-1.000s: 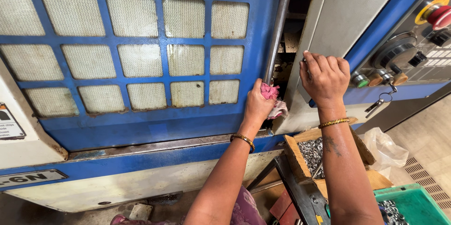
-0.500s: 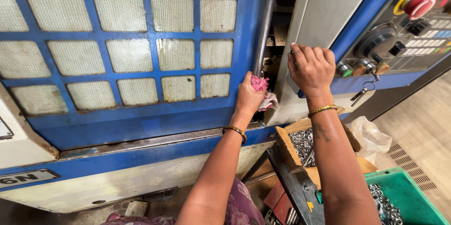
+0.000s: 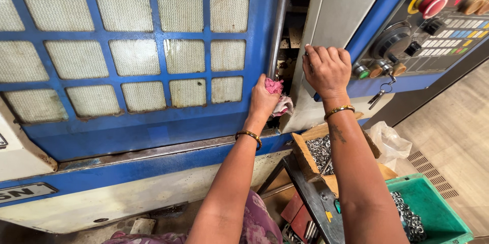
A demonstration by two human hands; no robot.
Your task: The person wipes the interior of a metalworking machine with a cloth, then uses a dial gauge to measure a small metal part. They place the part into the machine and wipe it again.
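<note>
Machine door (image 3: 137, 60): blue, gridded mesh windows; landmark, fills upper left.
Control panel (image 3: 433, 25): right of door, across the open gap; red round button at top.
Green crate (image 3: 433, 213): below panel, well right of door; metal rings inside.
Cardboard box (image 3: 305, 147): below door's right corner; rings inside.
Right hand (image 3: 326, 68): fingers curled on grey panel edge, right of gap.
Left hand (image 3: 262, 101): clenched around pink rag (image 3: 277, 96), at door's lower right edge.

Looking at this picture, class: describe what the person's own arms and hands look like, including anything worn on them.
Both forearms are bare, with no sleeves or gloves. The left hand has a gold-coloured bangle at its wrist. The right hand has a similar gold-coloured bangle, with a small dark tattoo mark below it on the forearm.
</note>
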